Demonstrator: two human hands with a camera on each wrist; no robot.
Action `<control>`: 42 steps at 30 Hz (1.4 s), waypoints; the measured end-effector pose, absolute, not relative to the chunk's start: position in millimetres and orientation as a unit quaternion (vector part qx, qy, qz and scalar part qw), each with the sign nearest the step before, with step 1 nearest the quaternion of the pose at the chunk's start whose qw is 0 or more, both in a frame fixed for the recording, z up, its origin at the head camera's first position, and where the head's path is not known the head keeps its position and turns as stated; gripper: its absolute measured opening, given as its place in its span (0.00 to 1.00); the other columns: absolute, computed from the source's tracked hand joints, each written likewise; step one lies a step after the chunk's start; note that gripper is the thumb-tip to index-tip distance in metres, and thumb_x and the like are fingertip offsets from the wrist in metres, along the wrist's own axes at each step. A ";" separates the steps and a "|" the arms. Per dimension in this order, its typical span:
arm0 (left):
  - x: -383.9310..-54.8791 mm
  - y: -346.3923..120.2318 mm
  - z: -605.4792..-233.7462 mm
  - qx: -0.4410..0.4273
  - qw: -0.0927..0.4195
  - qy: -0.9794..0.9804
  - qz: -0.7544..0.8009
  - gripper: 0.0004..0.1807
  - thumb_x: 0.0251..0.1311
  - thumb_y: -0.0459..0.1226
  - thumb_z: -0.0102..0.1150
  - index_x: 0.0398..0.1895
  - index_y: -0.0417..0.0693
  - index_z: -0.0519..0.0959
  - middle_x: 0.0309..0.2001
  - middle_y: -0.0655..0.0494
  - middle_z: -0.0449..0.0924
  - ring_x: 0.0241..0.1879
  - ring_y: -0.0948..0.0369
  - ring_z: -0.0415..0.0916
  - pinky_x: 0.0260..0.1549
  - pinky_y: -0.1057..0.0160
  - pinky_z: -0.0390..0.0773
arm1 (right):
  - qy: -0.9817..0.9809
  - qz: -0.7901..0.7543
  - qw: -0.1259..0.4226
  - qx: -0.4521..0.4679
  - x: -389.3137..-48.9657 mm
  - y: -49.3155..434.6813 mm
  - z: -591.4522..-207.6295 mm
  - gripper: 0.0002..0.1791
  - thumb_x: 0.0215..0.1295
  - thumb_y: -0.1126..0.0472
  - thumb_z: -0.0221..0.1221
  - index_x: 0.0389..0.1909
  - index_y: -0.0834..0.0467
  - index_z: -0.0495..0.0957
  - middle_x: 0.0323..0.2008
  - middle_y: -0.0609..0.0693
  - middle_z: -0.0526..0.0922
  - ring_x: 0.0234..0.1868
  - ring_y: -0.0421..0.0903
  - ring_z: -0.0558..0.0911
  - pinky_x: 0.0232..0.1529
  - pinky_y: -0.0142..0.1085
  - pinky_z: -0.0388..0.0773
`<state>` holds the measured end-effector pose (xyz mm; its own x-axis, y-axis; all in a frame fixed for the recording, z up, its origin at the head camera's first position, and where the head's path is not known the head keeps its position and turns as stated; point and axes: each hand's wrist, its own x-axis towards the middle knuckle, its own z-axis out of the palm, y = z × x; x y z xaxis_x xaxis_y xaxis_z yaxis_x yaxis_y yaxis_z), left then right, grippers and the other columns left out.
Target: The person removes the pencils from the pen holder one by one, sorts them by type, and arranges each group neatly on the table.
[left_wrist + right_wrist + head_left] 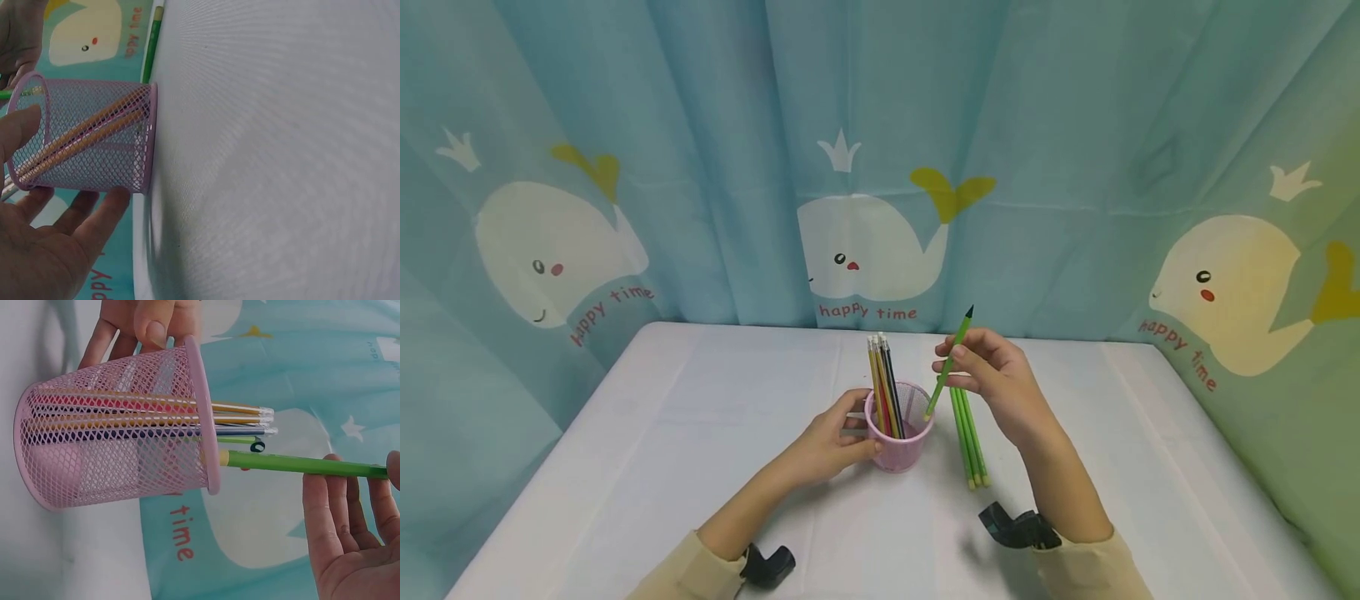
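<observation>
A pink mesh pencil cup [898,457] stands upright on the table, and my left hand [826,447] grips its left side, thumb near the rim. Inside it several pencils [237,415], yellow, red and dark, lean with their white eraser ends up. My right hand [1006,390] pinches a green pencil [300,464] between thumb and fingers. This pencil slants, black tip up, its pale lower end at the cup's mouth. Beneath and beside the right hand, several green pencils [968,437] lie together on the table, right of the cup.
The table [722,383] has a white cover. Behind it hangs a blue-green curtain [715,167] printed with whales. Black wrist mounts [1018,529] sit on both forearms by the sleeves.
</observation>
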<state>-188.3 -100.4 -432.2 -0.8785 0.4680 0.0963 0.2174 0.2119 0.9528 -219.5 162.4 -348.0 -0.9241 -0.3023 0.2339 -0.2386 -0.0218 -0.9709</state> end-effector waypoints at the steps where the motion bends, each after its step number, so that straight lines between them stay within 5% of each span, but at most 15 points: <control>1: -188.4 -100.6 -432.2 0.222 0.106 0.771 0.588 0.36 0.63 0.35 0.65 0.71 0.44 0.60 0.65 0.36 0.68 0.61 0.42 0.74 0.56 0.62 0.81 | 0.697 -0.690 0.023 -0.193 -219.8 162.7 -347.5 0.12 0.74 0.59 0.56 0.48 0.64 0.73 0.48 0.54 0.81 0.48 0.50 0.86 0.50 0.43 0.86; 42: -188.2 -100.3 -430.4 0.220 0.105 0.774 0.585 0.36 0.63 0.35 0.65 0.71 0.44 0.60 0.65 0.37 0.68 0.62 0.43 0.73 0.58 0.57 0.81 | 0.702 -0.694 0.031 -0.158 -241.4 193.6 -359.8 0.08 0.74 0.60 0.56 0.48 0.59 0.75 0.40 0.50 0.83 0.43 0.45 0.87 0.46 0.40 0.87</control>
<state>-188.2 -100.3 -430.4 -0.8814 0.4629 0.0941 0.2170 0.2197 0.9511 -241.4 193.6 -359.8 -0.9479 -0.2650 0.1769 -0.1799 -0.0130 -0.9836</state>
